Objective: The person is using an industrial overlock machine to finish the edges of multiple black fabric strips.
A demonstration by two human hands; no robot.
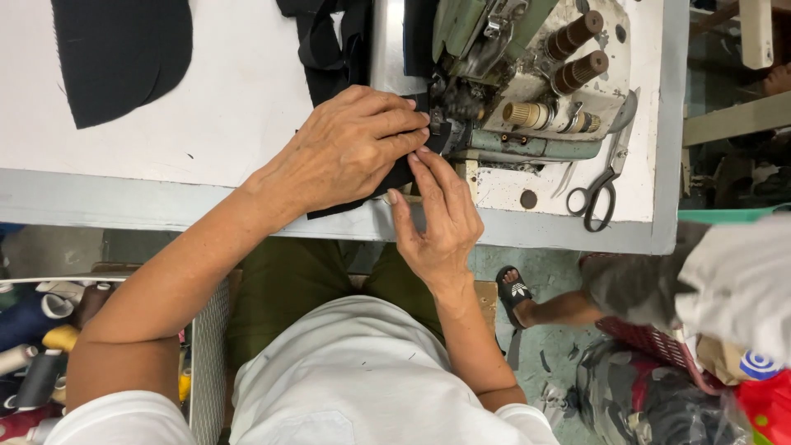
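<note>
Pressing black fabric flat at the overlock sewing machine: left hand spread open, right hand fingertips pinching the fabric's edge.

You wear a plain white short-sleeved shirt, its cloth lightly creased and flecked with small dark threads. Its sleeves end above your elbows, leaving both forearms bare. Below it you have olive-green trousers. Your left hand and right hand are bare, without rings, watch or gloves.
</note>
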